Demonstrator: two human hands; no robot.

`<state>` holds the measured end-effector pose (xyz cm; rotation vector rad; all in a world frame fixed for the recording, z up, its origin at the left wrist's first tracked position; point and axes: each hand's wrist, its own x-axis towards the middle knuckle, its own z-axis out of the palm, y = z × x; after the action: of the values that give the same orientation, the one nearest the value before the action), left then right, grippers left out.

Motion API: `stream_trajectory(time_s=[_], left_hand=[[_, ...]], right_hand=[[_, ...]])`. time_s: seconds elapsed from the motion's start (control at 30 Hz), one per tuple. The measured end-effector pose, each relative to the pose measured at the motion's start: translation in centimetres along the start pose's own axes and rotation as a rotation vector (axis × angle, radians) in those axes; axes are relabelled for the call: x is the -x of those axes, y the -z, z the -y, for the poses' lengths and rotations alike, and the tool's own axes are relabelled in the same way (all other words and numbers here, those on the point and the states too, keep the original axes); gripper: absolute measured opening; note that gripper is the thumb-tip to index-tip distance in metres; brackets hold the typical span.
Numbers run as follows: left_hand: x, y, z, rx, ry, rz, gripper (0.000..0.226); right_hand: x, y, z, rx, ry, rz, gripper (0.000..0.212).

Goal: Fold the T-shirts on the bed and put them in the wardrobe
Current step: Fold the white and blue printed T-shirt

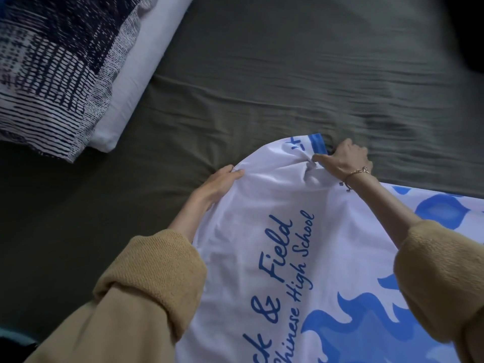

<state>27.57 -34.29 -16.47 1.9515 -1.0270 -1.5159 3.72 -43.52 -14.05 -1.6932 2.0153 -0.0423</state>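
White fabric with blue script lettering and blue flame-like shapes makes up the T-shirt (262,205), which is spread over the near right part of the bed (262,87), its far edge bunched into a rounded fold. A blue band, a collar or a sleeve hem (which one cannot be told), is seen at the far corner of the T-shirt. The far left edge of the T-shirt is pinched by the left hand (222,179), with the thumb laid on top of the cloth and the fingers tucked beneath it. The cloth just beside the blue band is gripped by the right hand (345,159), its fingers curled into a gathered twist of fabric. A thin bracelet (358,172) is worn on the right wrist, and both forearms are covered by mustard knitted sleeves (157,273) pushed up from the wrists. The bed around the T-shirt is covered by a dark olive sheet, wrinkled beyond the T-shirt's far edge. Well apart from the T-shirt, at the far left, a white pillow (146,66) is seen, with a navy-and-white patterned pillow (57,72) stacked partly over it.
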Motion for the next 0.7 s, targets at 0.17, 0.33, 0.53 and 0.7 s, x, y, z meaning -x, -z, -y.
stream_trajectory(time_s=[0.17, 0.33, 0.53, 0.7], left_hand=[[-0.5, 0.1, 0.3, -0.024, -0.026, 0.007, 0.046], [-0.8, 0.1, 0.2, -0.035, -0.004, -0.012, 0.063], [-1.9, 0.1, 1.1, -0.058, 0.000, -0.035, 0.033], [-2.2, 0.1, 1.1, -0.073, -0.020, -0.038, 0.042]], right_hand=[[-1.0, -0.8, 0.5, -0.082, 0.186, -0.007, 0.021], [-1.6, 0.4, 1.8, -0.209, 0.277, -0.161, 0.023], [-2.2, 0.5, 1.7, -0.037, 0.249, -0.220, 0.051], [-1.6, -0.4, 0.4, 0.216, 0.048, -0.082, 0.056]])
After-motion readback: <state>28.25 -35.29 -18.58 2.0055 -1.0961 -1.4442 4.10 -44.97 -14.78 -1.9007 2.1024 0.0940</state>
